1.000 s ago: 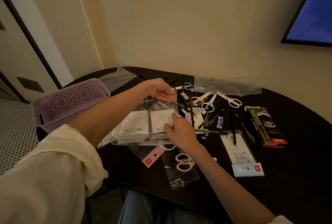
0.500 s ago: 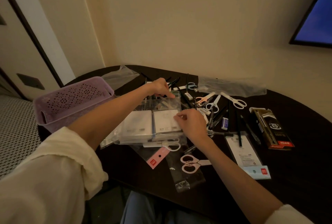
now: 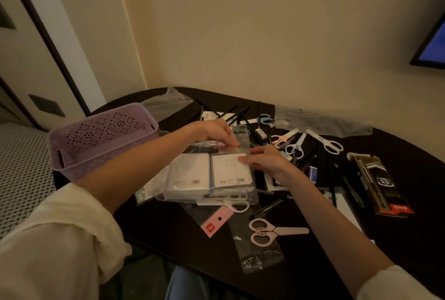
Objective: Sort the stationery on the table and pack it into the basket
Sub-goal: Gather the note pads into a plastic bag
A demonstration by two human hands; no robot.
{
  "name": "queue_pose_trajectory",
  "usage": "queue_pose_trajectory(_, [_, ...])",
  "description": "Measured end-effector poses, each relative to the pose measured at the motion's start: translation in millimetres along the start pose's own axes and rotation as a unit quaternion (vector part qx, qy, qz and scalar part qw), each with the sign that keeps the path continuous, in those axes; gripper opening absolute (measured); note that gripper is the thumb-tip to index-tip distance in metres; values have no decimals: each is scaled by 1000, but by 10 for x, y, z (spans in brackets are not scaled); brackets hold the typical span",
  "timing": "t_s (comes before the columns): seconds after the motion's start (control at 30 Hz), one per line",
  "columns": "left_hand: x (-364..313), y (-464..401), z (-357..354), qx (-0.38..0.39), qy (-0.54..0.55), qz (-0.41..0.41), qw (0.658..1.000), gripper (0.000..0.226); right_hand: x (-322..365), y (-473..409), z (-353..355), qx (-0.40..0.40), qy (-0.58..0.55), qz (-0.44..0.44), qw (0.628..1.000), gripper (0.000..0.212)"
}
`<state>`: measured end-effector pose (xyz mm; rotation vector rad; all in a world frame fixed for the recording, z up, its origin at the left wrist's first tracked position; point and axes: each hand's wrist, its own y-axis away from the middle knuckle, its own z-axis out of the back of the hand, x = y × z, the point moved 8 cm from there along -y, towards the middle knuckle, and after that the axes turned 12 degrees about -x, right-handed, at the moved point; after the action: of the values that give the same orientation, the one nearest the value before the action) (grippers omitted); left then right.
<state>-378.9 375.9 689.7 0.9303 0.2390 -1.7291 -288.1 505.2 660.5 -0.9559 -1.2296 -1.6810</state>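
Observation:
A clear plastic bag [image 3: 243,138] holding two white notepad packs [image 3: 207,177] lies at the table's middle. My left hand [image 3: 214,131] pinches the bag's open top edge. My right hand [image 3: 267,162] pinches the upper right corner of the right pack at the bag's mouth. A purple perforated basket [image 3: 101,140] stands at the left edge of the dark table [image 3: 168,232], empty as far as I can see. Scissors, pens and erasers lie scattered to the right.
Pink scissors [image 3: 272,231] lie on a clear sleeve near the front edge, next to a pink-tagged packet [image 3: 216,221]. Several pale scissors [image 3: 310,143] and black pens lie behind my right hand. A black pen box [image 3: 382,186] sits far right. Empty plastic bags [image 3: 320,121] lie along the wall.
My right hand has slid up from the pack's lower edge to its top right corner. My left hand has shifted along the bag's top edge. The head view has moved closer.

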Motion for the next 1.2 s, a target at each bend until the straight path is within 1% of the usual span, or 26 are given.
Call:
queue_pose_trajectory(0.07, [-21,23,17,-20,15,-3,1000,15,15,16,-40,39,-24,2,999,41])
queue_pose_trajectory(0.17, [-24,68,37,-36,44,-6,998,13,18,76,-88,81,-41,-9,996,36])
queue_pose_trajectory(0.27, [-24,120,104,-57,62,-4,996,22,-11,172,-164,114,-30,-20,993,40])
queue_pose_trajectory(0.3, [-33,142,131,-62,71,-6,996,21,-12,204,-184,121,-30,-20,992,42])
queue_pose_trajectory(0.33, [-47,162,159,-67,79,-10,995,17,-10,238,-204,130,-32,-19,991,44])
queue_pose_trajectory(0.43, [-106,255,232,-78,88,-26,993,6,-26,347,-317,177,-43,-26,983,62])
queue_pose_trajectory(0.47, [-122,280,255,-85,88,-30,992,7,-29,378,-351,185,-42,-24,982,61])
queue_pose_trajectory(0.57, [-132,319,308,-113,100,-31,988,16,-20,405,-364,152,-47,-16,987,41])
queue_pose_trajectory(0.67, [-184,366,291,-133,94,-60,985,18,-26,407,-326,118,-71,-21,990,30])
queue_pose_trajectory(0.77, [-281,435,280,-150,96,-104,979,24,-75,417,-287,104,-111,-44,987,35])
queue_pose_trajectory(0.83, [-268,489,340,-176,81,-105,975,27,-85,440,-258,102,-127,-49,985,40])
queue_pose_trajectory(0.9, [-152,566,440,-217,55,-94,970,33,-82,471,-235,103,-130,-43,985,39])
queue_pose_trajectory(0.97, [37,734,572,-277,41,-75,957,37,-80,497,-214,100,-131,-42,985,35])
queue_pose_trajectory(1.0, [131,864,646,-320,33,-73,944,38,-77,507,-205,100,-132,-42,985,36])
queue_pose_trajectory(1.07, [282,1208,769,-417,18,-88,904,37,-78,512,-200,103,-131,-39,985,41])
queue_pose_trajectory(1.13, [421,1615,824,-510,3,-105,854,33,-87,524,-207,109,-131,-38,985,44])
queue_pose_trajectory(1.17, [501,1790,817,-543,0,-105,833,32,-96,532,-207,112,-135,-39,984,43])
queue_pose_trajectory(1.2, [610,1918,794,-563,5,-97,821,32,-99,547,-213,117,-142,-40,982,43])
